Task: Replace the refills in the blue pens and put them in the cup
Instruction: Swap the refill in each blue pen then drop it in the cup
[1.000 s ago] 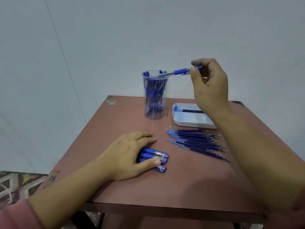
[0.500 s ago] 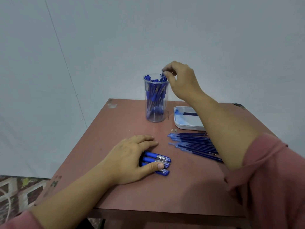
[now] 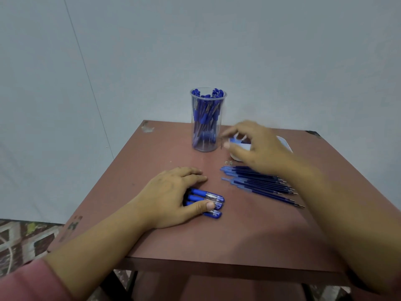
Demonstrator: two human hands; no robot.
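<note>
1. firstly, cup (image 3: 208,127): clear plastic, tall and straight-walled, upright near the far edge of the table (image 3: 238,235). it is packed with blue pens (image 3: 206,114) standing on end, their blue tops just above the rim.
2. loose pens (image 3: 211,199): three visible, lying side by side on the near-left part of the table. each has a blue grip section, a clear barrel and a dark blue end pointing right. the left hand partly covers them.
3. left hand (image 3: 171,196): palm down on the loose pens, fingers stretched nearly flat, thumb laid across the barrels. it presses on them rather than wrapping them.
4. refills (image 3: 260,183): a flat fan of thin dark blue tubes, paler blue ends to the left, metal tips to the right. they lie right of the loose pens and apart from them.
5. right hand (image 3: 258,148): motion-blurred, over the tray, just right of the cup. its fingers are spread and loosely bent, with nothing seen in them. it is well apart from the left hand.
6. tray (image 3: 285,145): white, shallow, mostly hidden behind the right hand; contents cannot be told.
7. small metal bits (image 3: 229,162): between tray and refills, too small to identify.
</note>
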